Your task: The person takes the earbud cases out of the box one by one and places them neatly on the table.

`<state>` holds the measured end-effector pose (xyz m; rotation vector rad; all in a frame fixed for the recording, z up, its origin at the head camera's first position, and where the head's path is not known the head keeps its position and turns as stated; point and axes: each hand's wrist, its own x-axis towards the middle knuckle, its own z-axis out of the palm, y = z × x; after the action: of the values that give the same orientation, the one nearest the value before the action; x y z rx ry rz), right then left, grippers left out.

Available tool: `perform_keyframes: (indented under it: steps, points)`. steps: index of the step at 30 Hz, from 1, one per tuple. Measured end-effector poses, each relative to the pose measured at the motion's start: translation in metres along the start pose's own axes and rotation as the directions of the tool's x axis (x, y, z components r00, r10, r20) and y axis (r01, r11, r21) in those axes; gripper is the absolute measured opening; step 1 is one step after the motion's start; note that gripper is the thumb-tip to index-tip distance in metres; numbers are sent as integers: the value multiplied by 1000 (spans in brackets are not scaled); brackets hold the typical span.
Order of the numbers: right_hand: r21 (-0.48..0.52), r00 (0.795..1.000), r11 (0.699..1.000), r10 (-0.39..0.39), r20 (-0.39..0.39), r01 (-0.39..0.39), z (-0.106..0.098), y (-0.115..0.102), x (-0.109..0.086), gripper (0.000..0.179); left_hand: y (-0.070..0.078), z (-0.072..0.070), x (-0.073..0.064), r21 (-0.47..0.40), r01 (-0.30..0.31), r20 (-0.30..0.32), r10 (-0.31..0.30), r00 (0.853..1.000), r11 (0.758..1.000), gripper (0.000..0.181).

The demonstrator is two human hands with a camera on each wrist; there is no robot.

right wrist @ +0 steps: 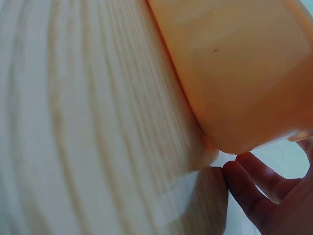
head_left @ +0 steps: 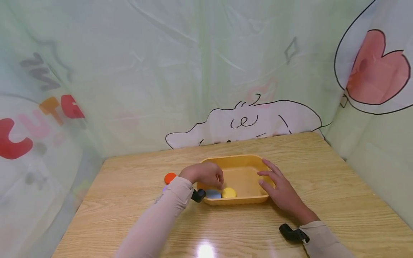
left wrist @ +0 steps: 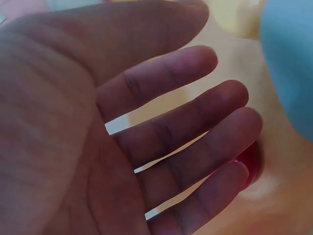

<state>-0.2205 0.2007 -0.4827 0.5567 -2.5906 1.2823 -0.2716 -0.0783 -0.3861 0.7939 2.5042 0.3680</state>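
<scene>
A yellow-orange plastic tray stands on the table in the head view. My left hand reaches into its left part; the left wrist view shows that hand's fingers loosely bent and slightly spread, holding nothing. Close to it in the tray lie a light blue piece and a round yellow piece. A red thing is partly hidden behind the little finger. My right hand is at the tray's right end, its fingers spread over the rim; whether they touch it I cannot tell.
Left of the tray, an orange-red disc lies on the wooden table. A purple piece is mostly covered by the left sleeve. Printed curtains hang behind the table and along its sides.
</scene>
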Motion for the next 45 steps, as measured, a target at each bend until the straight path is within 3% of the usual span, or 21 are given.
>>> perform_keyframes:
  steps: [7,11,16,45]
  points:
    - [12,999,999,-34,-9,34,1,2,-1,26,9,9,10,102,5,48,-10,999,995,12]
    - [9,999,999,-34,-8,34,2,3,-2,27,12,14,14,103,9,75,-17,997,995,18]
    - [2,999,999,-35,-15,35,3,3,-2,27,15,17,17,113,17,68,-25,997,993,18]
    - [-13,999,999,-31,-20,30,0,2,-2,26,19,17,20,29,34,65,-36,997,999,17]
